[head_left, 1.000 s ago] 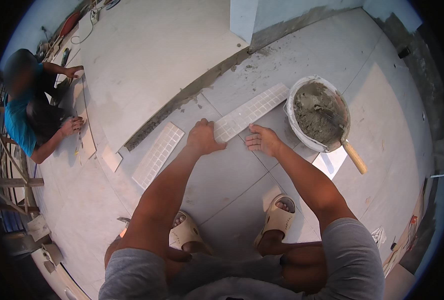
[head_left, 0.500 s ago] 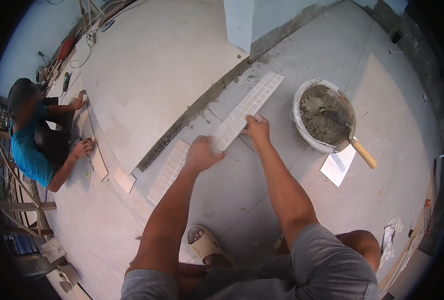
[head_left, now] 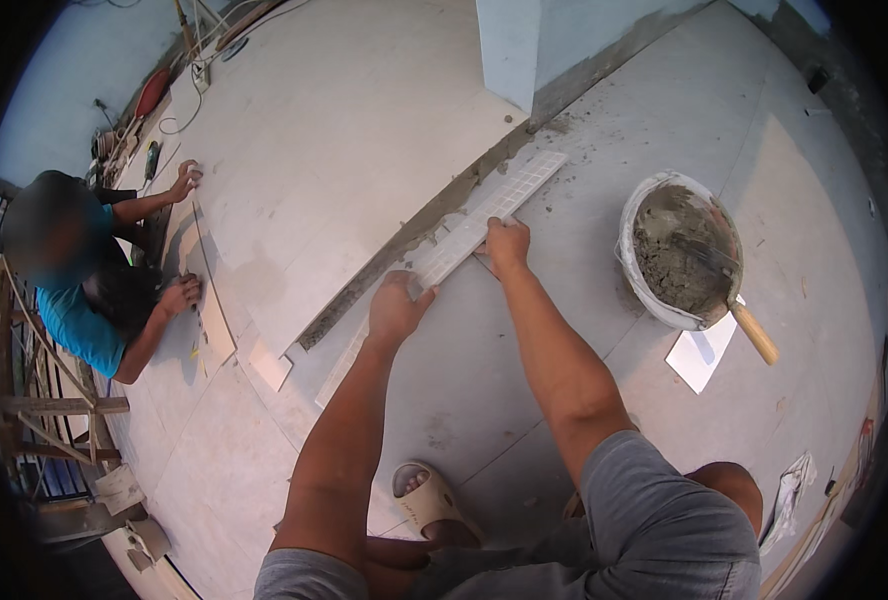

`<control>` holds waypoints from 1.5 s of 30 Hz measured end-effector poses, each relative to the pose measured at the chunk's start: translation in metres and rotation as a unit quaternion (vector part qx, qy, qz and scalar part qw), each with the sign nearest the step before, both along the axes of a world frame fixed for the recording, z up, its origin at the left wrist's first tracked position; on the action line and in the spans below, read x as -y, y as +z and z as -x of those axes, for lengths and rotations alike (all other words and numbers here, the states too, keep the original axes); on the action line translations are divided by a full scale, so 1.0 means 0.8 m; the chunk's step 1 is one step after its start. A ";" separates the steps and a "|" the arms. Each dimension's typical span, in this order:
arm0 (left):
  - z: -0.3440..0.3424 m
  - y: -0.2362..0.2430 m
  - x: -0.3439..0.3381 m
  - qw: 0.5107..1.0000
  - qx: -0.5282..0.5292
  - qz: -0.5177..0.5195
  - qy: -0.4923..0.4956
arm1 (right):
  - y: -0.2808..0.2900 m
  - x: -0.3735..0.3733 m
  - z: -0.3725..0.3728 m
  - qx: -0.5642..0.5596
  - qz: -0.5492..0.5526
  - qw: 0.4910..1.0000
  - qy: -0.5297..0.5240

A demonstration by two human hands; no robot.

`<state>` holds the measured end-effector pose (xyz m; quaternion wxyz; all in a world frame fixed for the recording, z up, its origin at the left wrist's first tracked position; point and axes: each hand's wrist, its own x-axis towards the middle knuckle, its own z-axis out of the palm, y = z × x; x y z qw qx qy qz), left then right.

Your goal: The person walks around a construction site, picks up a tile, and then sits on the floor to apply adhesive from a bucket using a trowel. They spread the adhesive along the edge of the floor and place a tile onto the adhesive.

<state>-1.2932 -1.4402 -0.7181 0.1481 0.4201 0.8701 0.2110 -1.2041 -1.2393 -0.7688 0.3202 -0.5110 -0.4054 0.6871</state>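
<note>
Both my hands are closed on a long, pale tile strip [head_left: 531,182] with a grid pattern on its back. My left hand [head_left: 396,308] grips its near left end, and my right hand [head_left: 507,246] holds its lower long edge farther along. The strip lies slantwise along the mortar-smeared edge [head_left: 424,208] of a raised tiled step, tilted toward that edge; whether it touches the mortar I cannot tell. A second pale tile strip [head_left: 342,372] shows beyond my left forearm, partly hidden by it.
To the right stands a white bucket [head_left: 636,270] of wet grey mortar, with a wooden-handled trowel [head_left: 756,335] in it. A white tile piece [head_left: 697,360] lies beside it. At the left a co-worker [head_left: 79,315] crouches with both hands near a tile edge. A wall corner [head_left: 509,55] rises at the back.
The held strip has moved toward the step's edge and tilted, so less of its gridded back shows. Both my hands still hold it. The co-worker's far hand has shifted slightly, and the whole view has moved.
</note>
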 end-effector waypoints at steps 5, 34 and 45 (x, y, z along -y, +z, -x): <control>0.002 -0.006 0.005 1.000 0.004 0.005 0.006 | 0.001 0.004 0.002 0.006 -0.023 1.000 0.004; 0.079 0.020 -0.002 0.988 -0.120 -0.077 0.055 | 0.022 -0.013 0.057 -0.041 -0.023 0.996 0.074; 0.092 0.014 -0.023 0.976 -0.208 0.055 -0.044 | 0.005 -0.006 0.072 -0.097 -0.009 0.992 0.085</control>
